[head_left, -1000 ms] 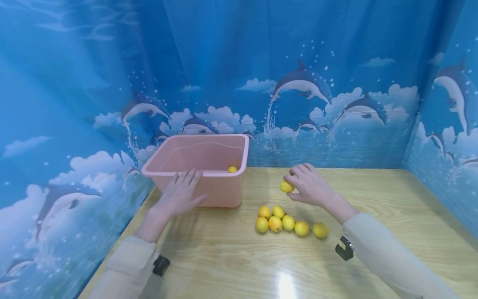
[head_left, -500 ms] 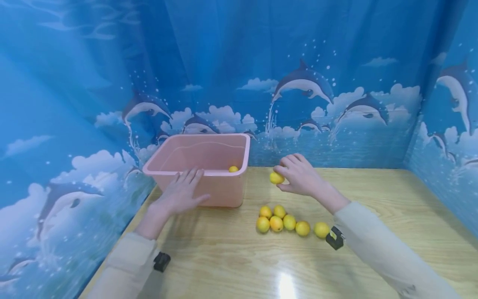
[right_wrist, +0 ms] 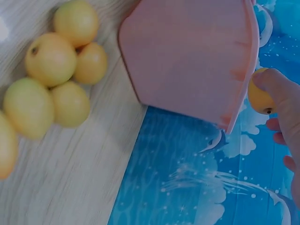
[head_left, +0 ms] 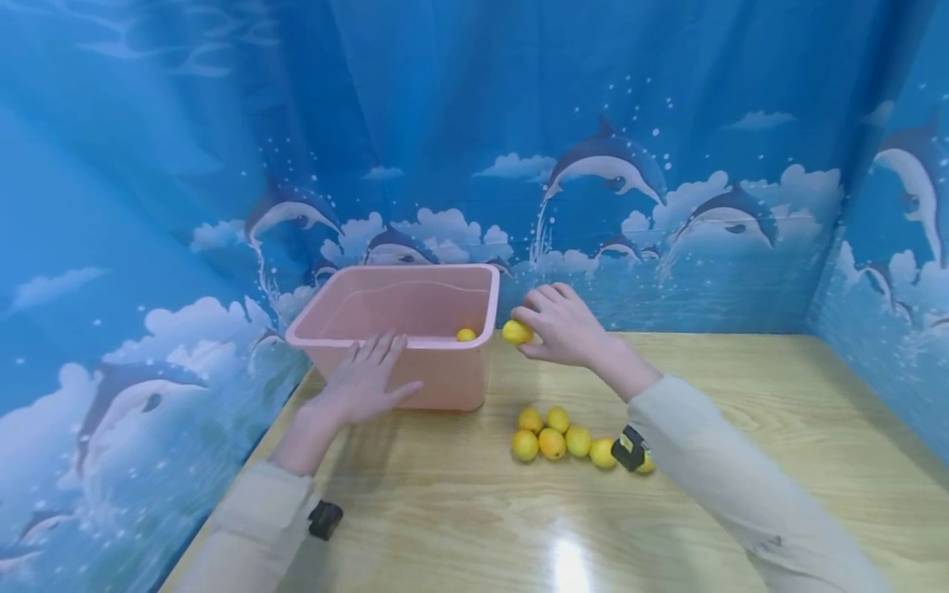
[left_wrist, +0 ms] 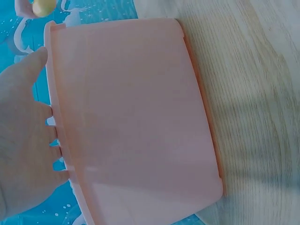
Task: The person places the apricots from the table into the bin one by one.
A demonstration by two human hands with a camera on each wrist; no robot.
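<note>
My right hand point(head_left: 561, 324) pinches an oval yellow-orange fruit point(head_left: 516, 332) between thumb and fingers, raised just right of the pink tub point(head_left: 393, 375). In the right wrist view that fruit point(right_wrist: 260, 93) has a dark spot at its end and overlaps the tub's rim. Fingers straight and spread, my left hand point(head_left: 363, 383) rests on the tub's front rim; the left wrist view has its thumb point(left_wrist: 35, 65) and fingertips right at that edge. Inside the tub, one fruit point(head_left: 465, 335) shows near the right wall; much of the floor is hidden.
Several more yellow-orange fruits point(head_left: 552, 443) lie grouped on the wood-grain table point(head_left: 460, 502), the rightmost partly hidden by the black camera point(head_left: 630, 447) at the right wrist. A blue dolphin-print curtain point(head_left: 445, 123) stands behind and at both sides.
My right hand has moved left and up with its fruit, from over the table to beside the tub's right rim. The left hand has stayed on the rim.
</note>
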